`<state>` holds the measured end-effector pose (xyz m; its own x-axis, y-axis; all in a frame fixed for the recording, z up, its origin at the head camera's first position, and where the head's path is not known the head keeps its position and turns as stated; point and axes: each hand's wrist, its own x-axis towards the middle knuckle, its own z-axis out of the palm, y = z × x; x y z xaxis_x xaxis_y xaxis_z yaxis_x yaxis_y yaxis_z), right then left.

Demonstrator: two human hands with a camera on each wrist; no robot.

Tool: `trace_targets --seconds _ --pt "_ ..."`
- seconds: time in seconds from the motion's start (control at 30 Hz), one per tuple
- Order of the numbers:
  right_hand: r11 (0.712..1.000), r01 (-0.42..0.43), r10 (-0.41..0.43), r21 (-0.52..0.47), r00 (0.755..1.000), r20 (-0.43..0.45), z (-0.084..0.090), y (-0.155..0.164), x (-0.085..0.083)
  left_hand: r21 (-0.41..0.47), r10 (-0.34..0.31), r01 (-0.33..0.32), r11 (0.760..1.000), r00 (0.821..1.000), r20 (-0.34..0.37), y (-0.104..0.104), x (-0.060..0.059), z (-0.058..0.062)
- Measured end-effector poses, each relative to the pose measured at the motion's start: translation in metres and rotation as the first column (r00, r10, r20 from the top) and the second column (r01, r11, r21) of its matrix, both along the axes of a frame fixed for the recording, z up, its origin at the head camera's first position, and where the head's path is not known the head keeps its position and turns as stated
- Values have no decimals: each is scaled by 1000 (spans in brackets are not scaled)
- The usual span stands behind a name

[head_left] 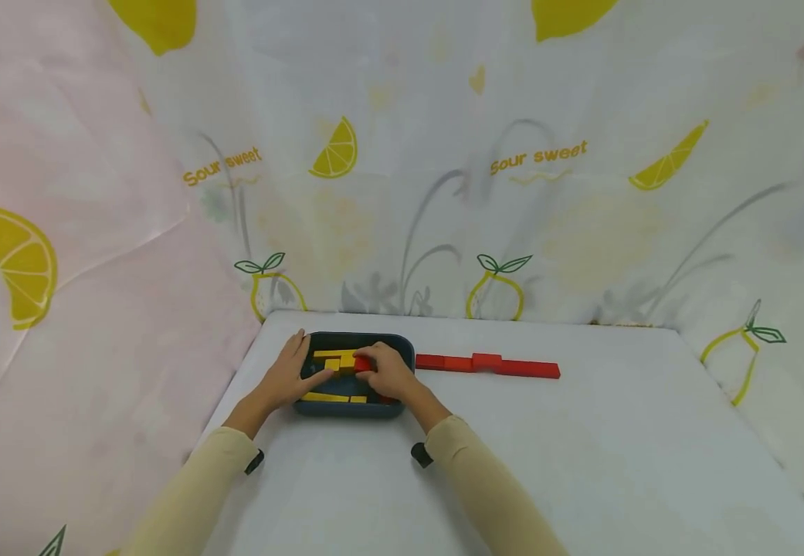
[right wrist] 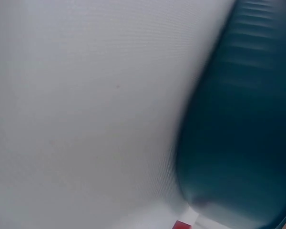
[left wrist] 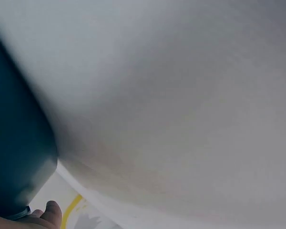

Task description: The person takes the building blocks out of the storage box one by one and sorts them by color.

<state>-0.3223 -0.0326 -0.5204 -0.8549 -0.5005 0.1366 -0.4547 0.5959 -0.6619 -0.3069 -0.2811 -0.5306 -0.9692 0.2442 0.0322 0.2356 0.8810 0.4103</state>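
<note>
A dark blue-green plastic box (head_left: 349, 411) lies on the white tabletop with several yellow blocks (head_left: 332, 364) in it. My left hand (head_left: 285, 378) rests along the box's left rim. Its fingers look fairly straight, and the thumb reaches inside near a yellow block. In the left wrist view, some fingertips (left wrist: 51, 212) show by the box's far corner. Over the right side of the box, my right hand (head_left: 391, 374) pinches a red block (head_left: 363, 364) between thumb and fingers, beside the yellow ones. Another bit of red shows under this hand, mostly hidden.
Right of the box, several red blocks (head_left: 488, 363) lie end to end in a row. The white table (head_left: 582, 455) extends to the right and front. A lemon-print cloth (head_left: 415, 193) hangs behind, and pinkish cloth (head_left: 96, 309) covers the left side.
</note>
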Motion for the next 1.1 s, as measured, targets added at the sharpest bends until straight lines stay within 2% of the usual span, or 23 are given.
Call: trace_targets --seconds 0.1,0.23,0.53,1.1 --pt "1000 16 -16 4 1000 8 3 0 -1 31 19 -20 999 1000 12 0 0 2" --pt "1000 10 -10 22 1000 3 5 0 -2 30 28 -29 999 999 34 1 0 5" --pt "999 -4 5 52 1000 -23 5 -2 -2 68 54 -59 996 996 72 0 0 3" --pt "999 -26 27 40 999 -33 2 -1 0 83 46 -51 995 997 65 0 1 1"
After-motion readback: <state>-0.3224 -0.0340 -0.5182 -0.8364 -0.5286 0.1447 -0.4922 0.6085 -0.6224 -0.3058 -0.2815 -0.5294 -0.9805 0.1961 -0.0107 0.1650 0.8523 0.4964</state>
